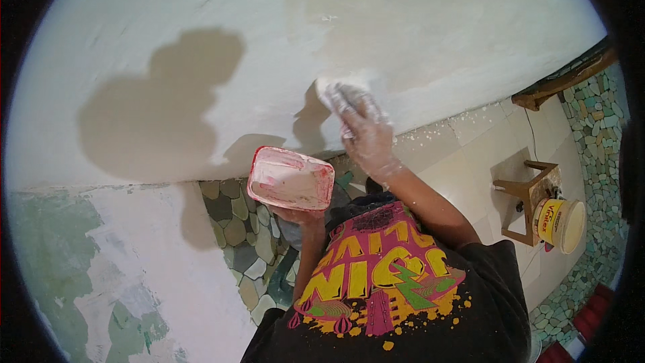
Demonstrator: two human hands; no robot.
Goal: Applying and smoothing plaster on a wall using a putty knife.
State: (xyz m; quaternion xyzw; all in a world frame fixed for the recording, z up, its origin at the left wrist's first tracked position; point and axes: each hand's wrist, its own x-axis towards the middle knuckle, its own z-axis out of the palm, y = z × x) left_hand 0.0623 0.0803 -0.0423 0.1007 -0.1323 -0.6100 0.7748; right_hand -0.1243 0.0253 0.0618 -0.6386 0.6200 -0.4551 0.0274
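Note:
My right hand point(363, 131), smeared with white, grips a pale pad point(330, 85), possibly a sponge or cloth, against the white wall point(403, 27). Much of the pad is hidden by my fingers. Below and left of it, my left hand point(295, 215) holds a red-rimmed rectangular tub point(290, 178) with pinkish-white residue and paste inside. Most of my left fingers are hidden under the tub, which is held apart from the pad.
Pale floor tiles point(470, 131) along the wall have white spatters. A small wooden stool point(531, 191) and yellow-labelled bucket point(572, 225) stand at right, beside pebble-patterned flooring point(588, 114). A patchy green-and-white surface point(101, 262) occupies lower left. A wooden piece point(564, 77) lies upper right.

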